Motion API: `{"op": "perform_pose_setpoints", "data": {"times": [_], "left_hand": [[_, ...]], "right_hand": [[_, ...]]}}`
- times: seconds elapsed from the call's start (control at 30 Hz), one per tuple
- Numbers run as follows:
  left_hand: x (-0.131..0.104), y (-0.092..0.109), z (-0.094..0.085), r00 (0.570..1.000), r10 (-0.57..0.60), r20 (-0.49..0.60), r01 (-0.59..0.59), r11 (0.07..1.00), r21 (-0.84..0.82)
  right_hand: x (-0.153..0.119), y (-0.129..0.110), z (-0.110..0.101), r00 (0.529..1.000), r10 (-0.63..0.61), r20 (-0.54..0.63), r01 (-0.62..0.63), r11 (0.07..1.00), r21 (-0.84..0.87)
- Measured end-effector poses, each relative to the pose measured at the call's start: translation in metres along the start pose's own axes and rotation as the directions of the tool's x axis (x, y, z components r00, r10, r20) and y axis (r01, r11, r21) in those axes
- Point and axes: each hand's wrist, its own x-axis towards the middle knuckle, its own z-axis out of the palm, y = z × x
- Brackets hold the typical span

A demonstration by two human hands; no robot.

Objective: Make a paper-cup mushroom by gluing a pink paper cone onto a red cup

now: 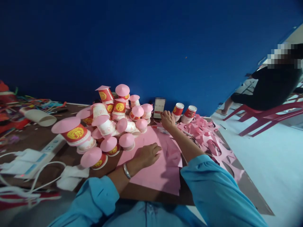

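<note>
Touching the phone (158, 107) behind the pink paper (161, 175) seems the step now, calling for a gentle press from the loose, empty right hand (168, 120), while the empty, relaxed left hand (148, 154) is over that paper.

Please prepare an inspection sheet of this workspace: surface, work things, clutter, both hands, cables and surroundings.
Surface: brown table, largely covered.
Work things: pink sheets in the middle; cone-topped cups crowded to their left; two cups without cones near the wall.
Clutter: pink scraps at right; pale tube and coloured strips at far left.
Left hand: over the sheets, fingers slightly curled, nothing seen in it.
Right hand: fingers at a phone-like device; touch cannot be confirmed.
Cables: white, loosely looped beside the power strip, front left.
Surroundings: blue wall behind; seated person at right.
</note>
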Motion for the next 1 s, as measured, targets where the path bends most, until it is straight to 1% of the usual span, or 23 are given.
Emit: {"op": "perform_pose_setpoints", "data": {"times": [0.13,0.23,0.3,0.37,0.47,0.53,0.57,0.63,0.73,0.8,0.83,0.9,1.0], "left_hand": [[0.001,-0.002,0.002,1.000,0.021,-0.008,-0.021,0.999,-0.025],[0.000,-0.001,-0.002,1.000,0.014,-0.009,-0.014,0.999,-0.048],[-0.001,0.001,-0.007,1.000,-0.005,0.010,0.005,0.999,-0.050],[0.000,0.003,-0.015,0.999,0.004,0.048,-0.002,0.999,-0.033],[0.000,0.008,-0.030,0.991,0.087,0.105,-0.085,0.996,-0.016],[-0.005,0.013,-0.039,0.984,0.133,0.114,-0.133,0.991,-0.010],[-0.010,0.015,-0.042,0.985,0.145,0.092,-0.144,0.989,-0.015],[-0.025,0.018,-0.046,0.988,0.155,-0.008,-0.155,0.986,-0.062],[-0.060,0.020,-0.044,0.980,0.069,-0.189,-0.095,0.987,-0.133],[-0.088,0.018,-0.039,0.954,-0.030,-0.297,-0.026,0.983,-0.184],[-0.102,0.016,-0.036,0.934,-0.085,-0.347,0.015,0.980,-0.201],[-0.130,0.011,-0.032,0.876,-0.192,-0.442,0.107,0.972,-0.210],[-0.168,0.000,-0.032,0.762,-0.319,-0.564,0.263,0.948,-0.180]], "right_hand": [[-0.025,-0.003,-0.008,0.999,-0.023,-0.049,0.024,0.999,0.037],[-0.049,-0.007,-0.016,0.995,-0.040,-0.087,0.046,0.996,0.070],[-0.064,-0.009,-0.020,0.992,-0.070,-0.102,0.079,0.992,0.094],[-0.078,-0.009,-0.022,0.989,-0.097,-0.114,0.110,0.987,0.118],[-0.092,-0.005,-0.019,0.986,-0.108,-0.128,0.127,0.980,0.151],[-0.099,-0.003,-0.014,0.986,-0.103,-0.133,0.125,0.978,0.168],[-0.102,-0.002,-0.012,0.986,-0.101,-0.134,0.124,0.977,0.176],[-0.108,-0.001,-0.007,0.985,-0.102,-0.137,0.127,0.974,0.188],[-0.118,-0.002,-0.002,0.983,-0.117,-0.143,0.146,0.967,0.210],[-0.124,-0.003,0.000,0.980,-0.137,-0.148,0.168,0.958,0.231],[-0.126,-0.002,0.001,0.977,-0.149,-0.153,0.183,0.953,0.240],[-0.129,-0.002,0.003,0.965,-0.188,-0.185,0.226,0.950,0.216],[-0.131,-0.002,0.006,0.952,-0.235,-0.198,0.273,0.943,0.191]]}}
